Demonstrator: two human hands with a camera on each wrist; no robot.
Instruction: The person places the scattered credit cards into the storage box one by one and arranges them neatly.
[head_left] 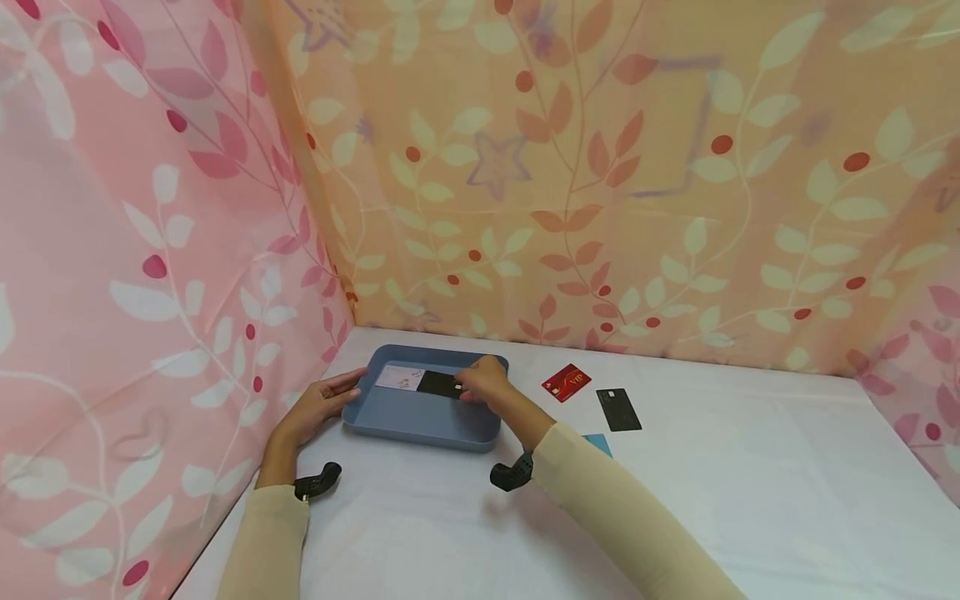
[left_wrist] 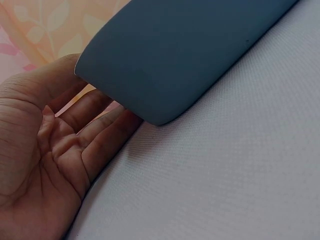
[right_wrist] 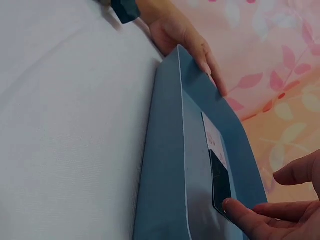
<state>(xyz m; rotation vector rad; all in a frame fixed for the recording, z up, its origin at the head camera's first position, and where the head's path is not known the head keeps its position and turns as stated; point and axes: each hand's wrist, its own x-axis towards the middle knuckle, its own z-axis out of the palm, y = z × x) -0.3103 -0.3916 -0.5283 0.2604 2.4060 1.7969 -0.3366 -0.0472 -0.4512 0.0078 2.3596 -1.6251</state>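
Pink and orange cloth (head_left: pixel 585 275): it hangs in front of you and at both sides, with leaves all over it.
White bench (head_left: pixel 420 533): it carries the tray and the loose cards.
Blue-grey tray (head_left: pixel 420 435): it sits flat near the back of the bench, to your left.
Left grip (head_left: pixel 318 408): your fingers lie nearly straight and touch the tray's left end; they are not curled tight.
Right grip (head_left: pixel 486 379): it is over the tray's right part. Your finger and thumb are apart, and one tip touches the black card.
Black card (head_left: pixel 438 383): it lies inside the tray, in line with the white card (head_left: pixel 399 377) on its left. I cannot tell if one laps over the other.
Cards outside: the red card (head_left: pixel 567 382), the dark card (head_left: pixel 619 409) and the blue card (head_left: pixel 598 443) lie right of the tray. Your right sleeve (head_left: pixel 622 508) hides some of the blue one.
Row in the tray: you seem to be putting cards side by side, and the black one looks nearly set.
Next card: I think you should lift your fingertip gently, so nothing slides, then pinch another thin card by its edge.
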